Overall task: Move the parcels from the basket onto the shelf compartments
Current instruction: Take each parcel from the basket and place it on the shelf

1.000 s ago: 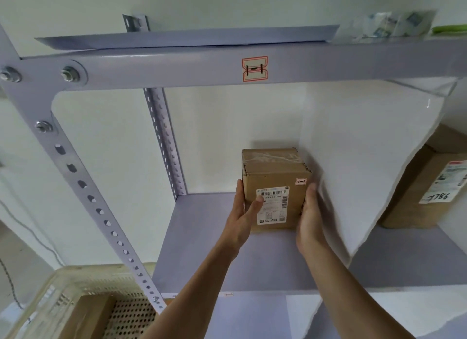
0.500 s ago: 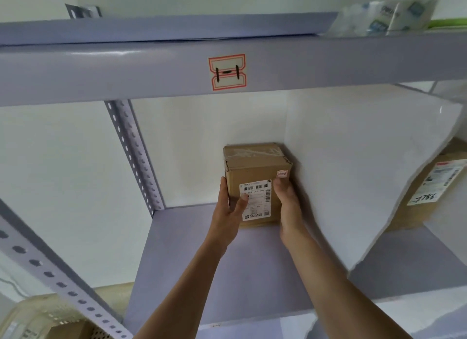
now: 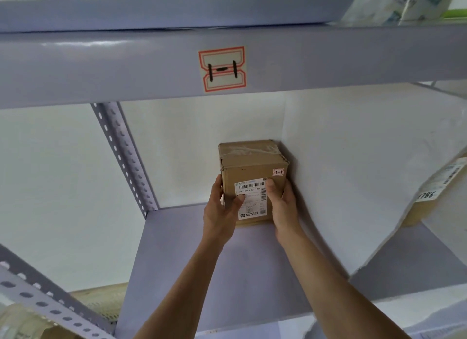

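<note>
A small brown cardboard parcel (image 3: 252, 166) with a white barcode label and a small red-framed sticker stands upright on the grey shelf board (image 3: 182, 257), at the back right corner of the compartment, against the white divider (image 3: 353, 177). My left hand (image 3: 222, 212) grips its left front edge, thumb on the label. My right hand (image 3: 281, 207) holds its right side, thumb on the front face. The shelf beam (image 3: 101, 68) above carries a red-framed label (image 3: 222, 69) marked 1-1.
Another brown parcel (image 3: 429, 199) sits in the compartment right of the divider. A perforated upright (image 3: 123, 156) stands at the back left. The pale plastic basket (image 3: 106, 303) shows low on the left, behind a slanted post. Packets (image 3: 394, 5) lie on the shelf above.
The view has closed in on the compartment. The parcel has slid back toward the corner by the divider, and my right thumb has shifted onto its front face.
</note>
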Motion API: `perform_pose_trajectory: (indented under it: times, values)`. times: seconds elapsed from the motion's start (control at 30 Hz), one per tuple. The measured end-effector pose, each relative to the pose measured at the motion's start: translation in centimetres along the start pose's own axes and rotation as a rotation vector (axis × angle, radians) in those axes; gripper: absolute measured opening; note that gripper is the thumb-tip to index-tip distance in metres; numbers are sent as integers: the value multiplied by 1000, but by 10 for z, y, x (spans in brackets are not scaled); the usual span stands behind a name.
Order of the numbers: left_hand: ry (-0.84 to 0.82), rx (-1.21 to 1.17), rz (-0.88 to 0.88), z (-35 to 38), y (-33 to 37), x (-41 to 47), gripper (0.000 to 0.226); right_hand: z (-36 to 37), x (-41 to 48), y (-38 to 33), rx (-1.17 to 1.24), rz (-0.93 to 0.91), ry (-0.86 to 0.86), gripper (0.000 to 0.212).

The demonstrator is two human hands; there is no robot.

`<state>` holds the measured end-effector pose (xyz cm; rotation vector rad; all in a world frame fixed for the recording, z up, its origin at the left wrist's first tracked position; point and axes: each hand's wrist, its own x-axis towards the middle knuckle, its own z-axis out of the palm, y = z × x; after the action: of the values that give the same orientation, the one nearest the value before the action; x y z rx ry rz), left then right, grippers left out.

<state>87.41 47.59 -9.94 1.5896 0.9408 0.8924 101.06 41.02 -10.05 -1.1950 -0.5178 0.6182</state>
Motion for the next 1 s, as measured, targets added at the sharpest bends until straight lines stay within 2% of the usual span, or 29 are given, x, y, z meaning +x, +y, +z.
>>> perform_pose_trajectory:
  times: [0.23, 0.37, 0.43, 0.47, 0.53, 0.57, 0.6, 0.67, 0.77, 0.8, 1.0]
  values:
    - [-43, 52, -30, -2, 16, -2, 67, -2, 3, -3, -80, 17, -17, 36]
    - [-162, -13, -143, -13, 46, -1, 71, 2, 0, -28, -28, 25, -72, 27]
    - [-174, -49, -245, -15, 63, 3, 71, 7, 0, -40, 3, 51, -66, 34]
    - [-167, -53, -282, -15, 70, 5, 78, 11, 0, -46, -2, 62, -44, 41]
    - [-154, -25, -321, -15, 79, 10, 114, 16, 4, -52, -23, 91, -21, 51]
    - [-147, -9, -338, -15, 79, 15, 131, 18, 6, -55, -14, 105, -15, 46]
    - [-140, -4, -352, -14, 81, 18, 137, 19, 8, -57, 2, 129, -2, 38]
    - [-128, -11, -371, -11, 87, 18, 119, 21, 10, -59, 32, 188, 16, 38]
    - [-100, -13, -381, -5, 86, 20, 92, 24, 14, -58, 0, 256, 32, 79]
    - [-94, -17, -383, -5, 86, 20, 87, 24, 15, -56, 2, 266, 44, 85]
    - [-55, 19, -365, -3, 83, 20, 76, 25, 14, -56, -23, 251, 76, 72]
